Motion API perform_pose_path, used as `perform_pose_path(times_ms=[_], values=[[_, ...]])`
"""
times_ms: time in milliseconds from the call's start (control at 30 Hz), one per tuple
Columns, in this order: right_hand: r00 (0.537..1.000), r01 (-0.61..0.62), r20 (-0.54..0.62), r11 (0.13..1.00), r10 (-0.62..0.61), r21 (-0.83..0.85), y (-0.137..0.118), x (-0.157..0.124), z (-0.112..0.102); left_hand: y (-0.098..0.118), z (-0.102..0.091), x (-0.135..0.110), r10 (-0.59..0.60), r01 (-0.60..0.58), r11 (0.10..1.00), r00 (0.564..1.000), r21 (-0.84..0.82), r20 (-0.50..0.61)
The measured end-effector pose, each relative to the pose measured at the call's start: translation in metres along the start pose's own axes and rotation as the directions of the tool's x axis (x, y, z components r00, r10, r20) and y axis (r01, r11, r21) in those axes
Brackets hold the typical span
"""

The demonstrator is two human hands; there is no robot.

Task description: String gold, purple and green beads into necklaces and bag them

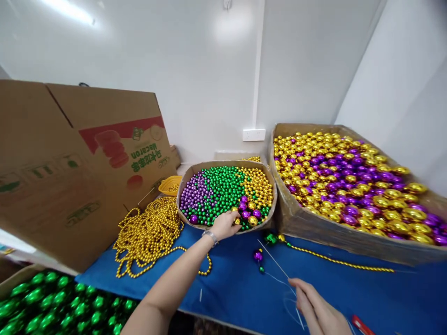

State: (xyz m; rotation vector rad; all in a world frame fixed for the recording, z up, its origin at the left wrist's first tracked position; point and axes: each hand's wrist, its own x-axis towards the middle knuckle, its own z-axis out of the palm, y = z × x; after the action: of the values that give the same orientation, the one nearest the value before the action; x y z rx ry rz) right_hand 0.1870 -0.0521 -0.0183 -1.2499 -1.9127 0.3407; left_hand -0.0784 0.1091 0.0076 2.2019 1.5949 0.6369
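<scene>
My left hand (226,225), with a band at the wrist, reaches to the near rim of a box of small beads (180,216). Its fingers are closed around a gold bead (237,222), beside several larger purple and gold beads (246,214). My right hand (316,309) pinches a long thin needle (274,260) pointing up and left over the blue cloth (237,284). Pale thread (279,280) trails near that hand, close to a purple bead (258,255) and a small green bead (261,270). The box holds purple, green and gold beads in patches.
Gold bead strands (150,232) are heaped at left, before a yellow basket (170,185) and a cardboard carton (115,149). A large box (296,223) of gold and purple beads stands right. A gold strand (335,260), red tool (362,324) and large green beads (52,302) also show.
</scene>
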Motion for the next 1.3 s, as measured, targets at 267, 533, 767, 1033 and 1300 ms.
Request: perform_pose_path(times_ms=[267, 533, 767, 1033, 1300], values=[[0.998, 0.066, 0.003, 0.998, -0.066, 0.006, -0.011, -0.004, 0.02, 0.036, 0.001, -0.046, -0.188, 0.127, 0.217, 0.978, -0.968, 0.087], [0.986, 0.163, -0.006, 0.983, -0.164, -0.086, -0.014, -0.007, 0.026, 0.06, 0.006, -0.068, -0.28, 0.138, -0.154, 0.944, -0.978, 0.177], [0.98, 0.195, -0.018, 0.971, -0.199, -0.135, -0.012, -0.004, 0.028, 0.062, 0.007, -0.073, -0.302, 0.123, -0.175, 0.938, -0.977, 0.173], [0.982, 0.185, -0.016, 0.976, -0.188, -0.11, -0.02, -0.008, 0.025, 0.06, 0.011, -0.08, -0.306, 0.101, -0.184, 0.939, -0.978, 0.155], [0.996, 0.087, -0.03, 0.996, -0.088, -0.022, -0.028, -0.005, 0.032, 0.077, 0.022, -0.095, -0.203, 0.157, -0.207, 0.959, -0.966, 0.2]])
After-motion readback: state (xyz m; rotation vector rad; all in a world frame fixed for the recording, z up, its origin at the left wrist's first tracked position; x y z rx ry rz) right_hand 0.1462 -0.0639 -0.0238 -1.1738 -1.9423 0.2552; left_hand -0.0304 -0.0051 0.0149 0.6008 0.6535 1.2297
